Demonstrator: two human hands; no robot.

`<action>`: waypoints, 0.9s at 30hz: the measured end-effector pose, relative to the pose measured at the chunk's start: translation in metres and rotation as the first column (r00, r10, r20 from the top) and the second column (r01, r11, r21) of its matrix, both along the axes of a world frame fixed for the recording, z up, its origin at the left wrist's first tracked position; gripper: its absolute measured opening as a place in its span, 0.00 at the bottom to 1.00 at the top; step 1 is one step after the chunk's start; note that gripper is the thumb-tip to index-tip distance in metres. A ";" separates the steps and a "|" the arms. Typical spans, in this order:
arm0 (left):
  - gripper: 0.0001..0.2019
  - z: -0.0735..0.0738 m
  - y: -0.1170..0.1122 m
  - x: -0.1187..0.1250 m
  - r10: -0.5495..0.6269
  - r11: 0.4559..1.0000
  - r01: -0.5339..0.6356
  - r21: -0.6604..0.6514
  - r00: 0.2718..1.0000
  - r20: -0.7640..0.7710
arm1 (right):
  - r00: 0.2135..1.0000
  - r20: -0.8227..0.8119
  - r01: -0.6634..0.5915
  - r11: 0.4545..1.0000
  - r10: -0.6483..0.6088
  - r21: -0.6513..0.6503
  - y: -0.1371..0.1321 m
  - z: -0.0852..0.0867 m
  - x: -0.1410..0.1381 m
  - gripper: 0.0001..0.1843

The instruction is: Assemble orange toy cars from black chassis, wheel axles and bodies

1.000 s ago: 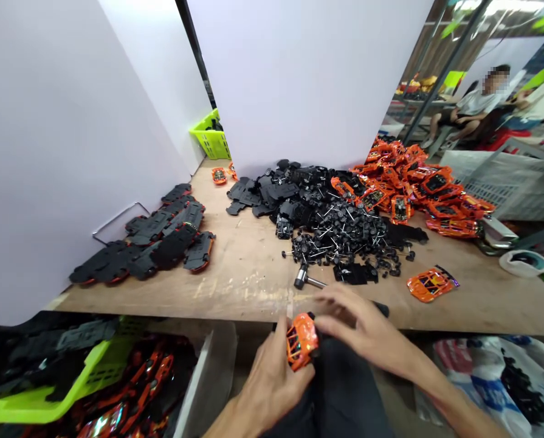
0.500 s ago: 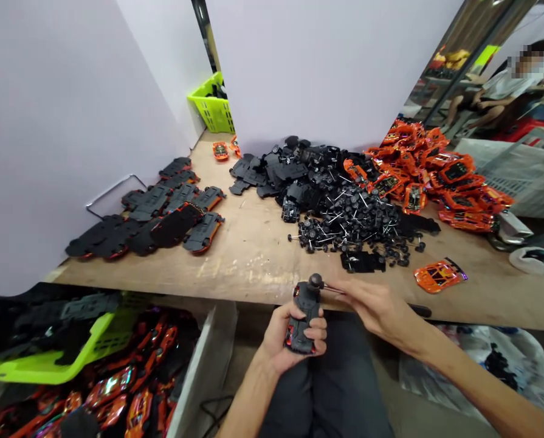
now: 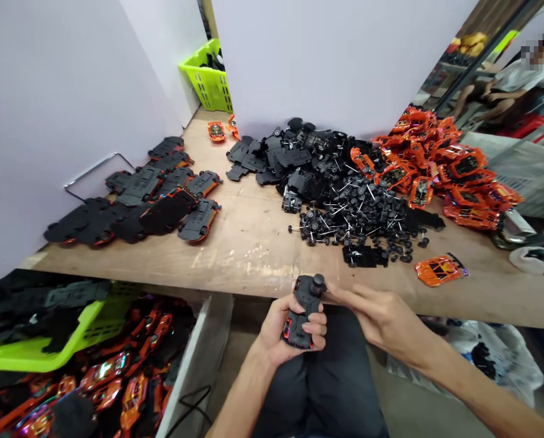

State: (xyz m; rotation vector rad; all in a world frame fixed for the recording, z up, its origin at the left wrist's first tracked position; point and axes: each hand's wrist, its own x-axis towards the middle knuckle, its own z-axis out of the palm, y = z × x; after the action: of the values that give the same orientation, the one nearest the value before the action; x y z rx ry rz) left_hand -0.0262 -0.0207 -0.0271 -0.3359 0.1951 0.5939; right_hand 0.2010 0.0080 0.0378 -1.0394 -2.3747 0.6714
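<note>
My left hand (image 3: 276, 328) is wrapped round a toy car (image 3: 304, 310), its black underside up and bits of orange-red body showing at the edge. My right hand (image 3: 376, 310) is closed on the thin handle of a small mallet with a round black head (image 3: 318, 283). That head is over the upper right end of the car's underside; whether it touches is hard to tell. Most of the handle is hidden by my right fingers. Both hands are above my lap at the table's front edge.
Upturned cars (image 3: 162, 194) lie on the left of the wooden table (image 3: 248, 243). Black chassis (image 3: 285, 158), wheel axles (image 3: 358, 207) and orange car bodies (image 3: 422, 152) are heaped behind and right. Below left are a green basket (image 3: 84, 334) and finished-looking cars (image 3: 135, 395). A person (image 3: 513, 85) sits beyond.
The mallet head has come down and slightly right at the car's upper end. My right hand has tilted a little, while my left hand keeps its grip. The camera view has shifted slightly.
</note>
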 end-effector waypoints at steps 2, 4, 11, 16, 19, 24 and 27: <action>0.15 0.001 0.000 0.000 -0.001 1.000 0.001 -0.012 1.000 0.008 | 0.990 -0.074 0.124 0.991 -0.120 0.050 0.008 0.000 -0.008 0.29; 0.15 0.002 0.001 -0.001 -0.004 1.000 0.005 -0.019 1.000 0.009 | 0.979 -0.142 0.156 0.985 -0.145 0.067 0.018 -0.004 -0.017 0.28; 0.15 0.006 0.001 -0.002 -0.011 0.999 0.011 -0.044 1.000 -0.010 | 0.989 -0.101 0.113 0.993 -0.110 0.023 0.018 -0.024 -0.002 0.29; 0.14 0.007 0.003 0.001 0.007 0.999 -0.010 -0.045 0.998 -0.062 | 0.981 -0.066 0.182 0.983 -0.182 -0.009 0.009 -0.015 0.018 0.24; 0.12 0.009 -0.004 0.003 0.049 0.998 -0.043 0.036 0.977 -0.208 | 0.960 -0.089 0.263 0.964 -0.266 -0.044 0.015 -0.017 0.012 0.21; 0.19 0.017 -0.034 0.001 0.145 0.953 0.094 0.289 0.697 -0.703 | 0.954 -0.035 0.298 0.952 -0.297 0.063 0.018 -0.032 -0.002 0.20; 0.25 0.024 -0.037 0.001 0.408 0.875 0.013 0.484 0.517 -0.752 | 0.900 -0.234 0.352 0.930 -0.366 -0.104 -0.003 -0.033 -0.009 0.20</action>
State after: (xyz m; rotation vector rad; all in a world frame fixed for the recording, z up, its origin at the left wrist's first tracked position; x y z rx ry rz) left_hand -0.0256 -0.0575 -0.0028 0.4287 0.9725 0.9938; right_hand 0.1916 0.0054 0.0050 -1.2934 -1.8898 0.6895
